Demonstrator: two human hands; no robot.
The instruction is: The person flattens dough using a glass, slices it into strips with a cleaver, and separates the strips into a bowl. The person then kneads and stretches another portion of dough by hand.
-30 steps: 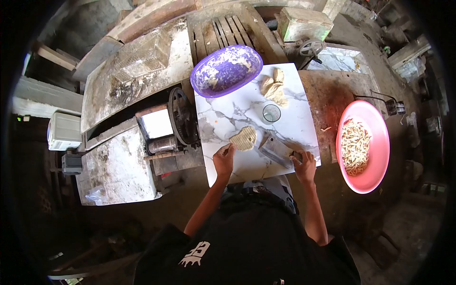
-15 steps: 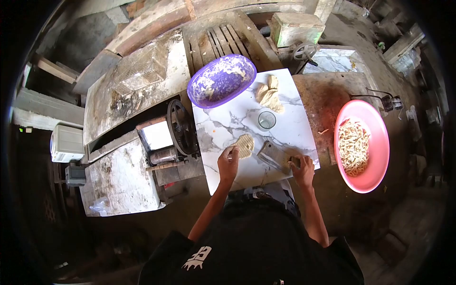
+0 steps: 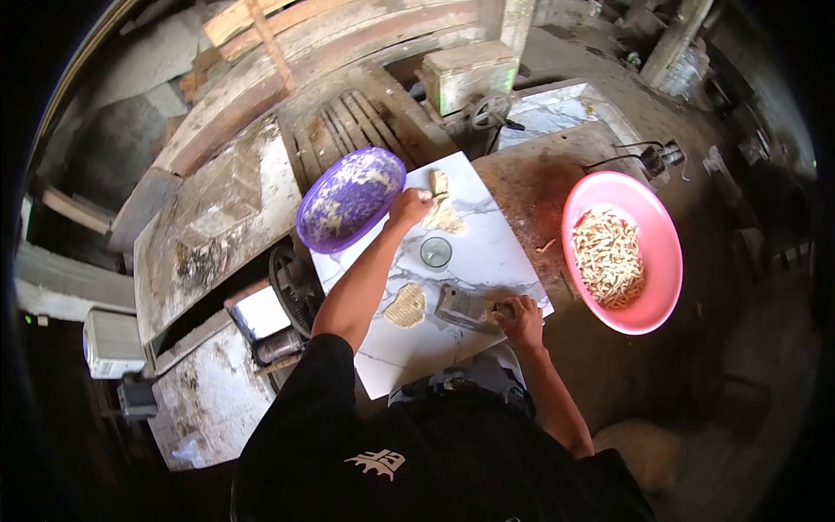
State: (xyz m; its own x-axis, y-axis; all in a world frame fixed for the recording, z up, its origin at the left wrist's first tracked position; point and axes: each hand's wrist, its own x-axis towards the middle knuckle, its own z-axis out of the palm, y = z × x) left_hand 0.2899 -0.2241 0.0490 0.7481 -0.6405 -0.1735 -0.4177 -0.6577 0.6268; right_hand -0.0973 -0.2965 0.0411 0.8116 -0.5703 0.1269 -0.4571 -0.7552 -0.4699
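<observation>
My left hand (image 3: 410, 207) is stretched forward to the dough pieces (image 3: 444, 216) at the back of the marble-patterned board. Its fingers close on a piece of dough, mostly hidden by the hand. On the near right, my right hand (image 3: 523, 323) grips the handle of a cleaver (image 3: 463, 307), whose wide grey blade, with a hole at one corner, lies flat on the board. Left of the blade rests a flattened, ridged piece of dough (image 3: 405, 306). A clear drinking glass (image 3: 436, 253) stands between the flat dough and the pile.
A purple basin (image 3: 351, 200) smeared with dough sits at the board's back left edge. To the right is a pink basin (image 3: 664, 261) holding many small dough strips. A roller machine with a dark wheel (image 3: 294, 287) stands left of the marble board (image 3: 502, 252).
My left hand has let go of the flattened dough and moved forward to the dough pieces at the back. My right hand stays on the cleaver. The camera view has turned.
</observation>
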